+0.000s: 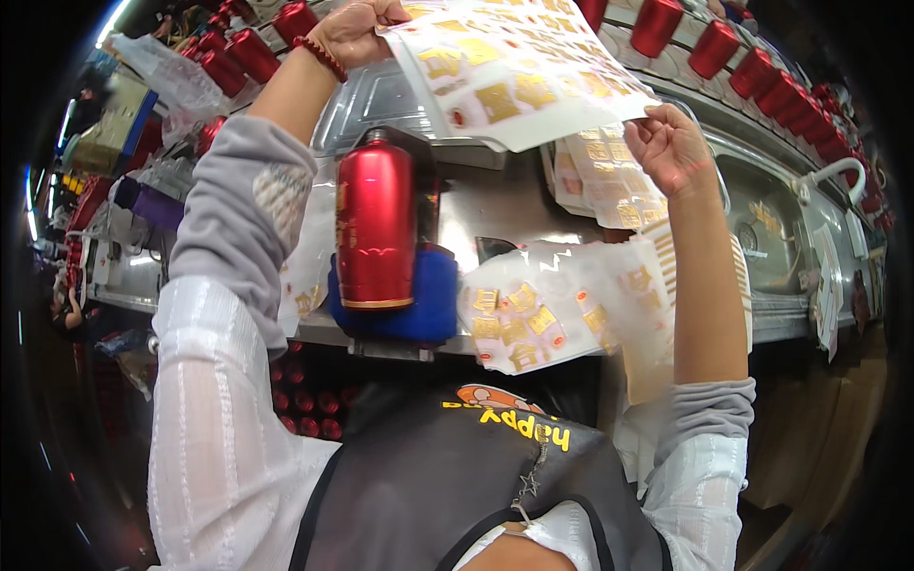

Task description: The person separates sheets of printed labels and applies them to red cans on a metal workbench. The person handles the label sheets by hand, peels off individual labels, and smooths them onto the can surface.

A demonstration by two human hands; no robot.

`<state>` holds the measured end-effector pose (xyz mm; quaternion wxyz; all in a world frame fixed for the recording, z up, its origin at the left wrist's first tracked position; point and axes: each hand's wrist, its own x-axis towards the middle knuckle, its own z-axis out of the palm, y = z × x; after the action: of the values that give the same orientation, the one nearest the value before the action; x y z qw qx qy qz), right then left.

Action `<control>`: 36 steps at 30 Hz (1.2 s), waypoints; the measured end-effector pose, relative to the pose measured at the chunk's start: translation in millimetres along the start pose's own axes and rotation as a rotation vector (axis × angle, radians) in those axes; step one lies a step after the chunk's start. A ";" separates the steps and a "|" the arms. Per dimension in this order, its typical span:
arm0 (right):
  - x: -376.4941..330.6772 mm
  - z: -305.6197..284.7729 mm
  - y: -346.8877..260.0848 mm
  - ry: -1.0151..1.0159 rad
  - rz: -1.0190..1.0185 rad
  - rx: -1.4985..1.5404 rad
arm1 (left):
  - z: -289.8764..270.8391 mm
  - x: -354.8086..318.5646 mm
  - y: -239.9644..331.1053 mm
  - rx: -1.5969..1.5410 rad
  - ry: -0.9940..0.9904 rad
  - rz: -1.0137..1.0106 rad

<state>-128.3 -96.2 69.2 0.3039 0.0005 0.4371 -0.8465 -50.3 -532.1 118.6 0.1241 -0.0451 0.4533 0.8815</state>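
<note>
A white sheet of gold and red stickers (519, 81) is stretched between my two hands above the bench. My left hand (360, 33), with a dark red beaded band at the wrist, pinches its far left corner. My right hand (671, 147) has thumb and fingers closed on the right edge of the sheet. Below it, a shiny red metal bottle (376, 224) lies on a blue cushioned holder (433, 300), its neck pointing away from me. To the right of the bottle lies another translucent sheet with gold stickers (519, 319), overhanging the bench's front edge.
More sticker sheets (614, 176) are piled beneath my right hand. A metal sink (757, 224) with a white tap (838, 178) is at the right. Several red bottles (714, 49) line the back, with others (252, 55) at the far left beside a clear plastic bag (171, 81).
</note>
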 end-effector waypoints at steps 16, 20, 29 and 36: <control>25.4 45.1 85.4 0.089 0.228 -0.151 | -84.3 -27.3 -57.6 0.452 0.603 -0.061; 14.3 71.9 86.7 0.063 0.245 -0.312 | -73.2 -31.6 -26.0 0.615 0.466 -0.019; -11.4 96.7 99.6 0.019 0.343 -0.820 | -145.5 30.3 -23.5 1.556 0.704 -0.161; -86.9 73.7 56.6 -0.110 0.114 -1.415 | -97.5 -57.9 -18.2 1.674 0.800 0.292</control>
<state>-8.8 -130.6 96.0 0.2969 -0.2167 0.8651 -0.3413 7.1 -611.2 58.3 -0.1605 -0.1834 0.9501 0.1946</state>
